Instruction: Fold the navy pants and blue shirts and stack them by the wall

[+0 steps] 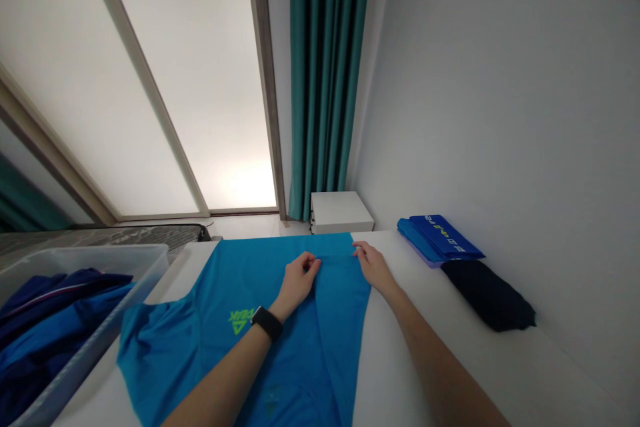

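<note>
A bright blue T-shirt (295, 307) with a green PEAK logo lies spread on the white table, one side folded inward in a long strip. My left hand (300, 277), with a black watch (267, 323) on its wrist, pinches the cloth at the inner corner of that strip. At the strip's outer corner, my right hand (371, 265) has its fingers closed on the edge. The sleeve (155, 340) on the left side is spread out and wrinkled. My forearms cover part of the shirt.
A clear plastic bin (155, 263) with dark and blue clothes (70, 313) stands at left. Folded blue garments (445, 238) and a folded black garment (490, 297) lie on the white table (410, 347) by the wall. Beyond are a white cabinet (341, 210) and a green curtain (323, 80).
</note>
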A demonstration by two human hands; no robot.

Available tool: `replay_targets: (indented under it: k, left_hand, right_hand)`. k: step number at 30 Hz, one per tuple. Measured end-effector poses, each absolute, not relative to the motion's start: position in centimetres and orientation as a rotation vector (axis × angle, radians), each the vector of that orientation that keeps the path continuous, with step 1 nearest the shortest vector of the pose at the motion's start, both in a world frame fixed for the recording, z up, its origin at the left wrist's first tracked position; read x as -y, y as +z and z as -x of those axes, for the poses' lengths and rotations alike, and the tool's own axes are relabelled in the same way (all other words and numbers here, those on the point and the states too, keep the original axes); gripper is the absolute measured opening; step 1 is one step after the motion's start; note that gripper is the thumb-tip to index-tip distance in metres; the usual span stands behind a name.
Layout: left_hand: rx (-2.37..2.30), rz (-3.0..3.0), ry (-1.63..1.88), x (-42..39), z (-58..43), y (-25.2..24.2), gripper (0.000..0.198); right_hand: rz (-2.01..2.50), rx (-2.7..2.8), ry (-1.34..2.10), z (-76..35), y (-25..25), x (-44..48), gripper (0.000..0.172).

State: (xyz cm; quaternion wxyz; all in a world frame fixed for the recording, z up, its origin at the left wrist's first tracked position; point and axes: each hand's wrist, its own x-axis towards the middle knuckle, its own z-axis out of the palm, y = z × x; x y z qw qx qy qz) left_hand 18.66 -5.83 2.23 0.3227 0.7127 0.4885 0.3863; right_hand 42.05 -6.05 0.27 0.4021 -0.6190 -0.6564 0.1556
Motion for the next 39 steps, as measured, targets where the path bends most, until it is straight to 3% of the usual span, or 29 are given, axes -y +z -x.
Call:
replay_targets:
  k: [6,16,23,29,34,39]
  left_hand:
    - [-1.166,-1.863,1.05,6.1,-18.1,3.5,0.027]
    - [-1.236,-1.949,1.055,6.5,-16.0,2.6,0.016]
    - [-0.99,-1.966,1.02,7.3,-15.9,2.9,0.016]
    - [-0.971,-1.854,1.109,7.4,-15.9,3.1,0.019]
    - [-1.055,-1.738,1.262,6.8,-15.7,3.1,0.018]
    - [-1.123,-1.671,1.349,6.5,-15.4,3.4,0.016]
  right_hand:
    - [1.571,1.533,0.478,-43.7,-0.2,6.8,0.041]
    - [1.484,1.634,0.526,-42.7,-0.1,8.3,0.037]
    - [1.433,1.782,0.545,-41.8,0.3,8.4,0.051]
    - [1.542,1.882,0.433,-42.0,0.7,8.6,0.046]
    - [1.657,1.921,0.358,-42.8,0.7,8.6,0.029]
    - [1.687,1.948,0.33,-42.8,0.8,9.0,0.029]
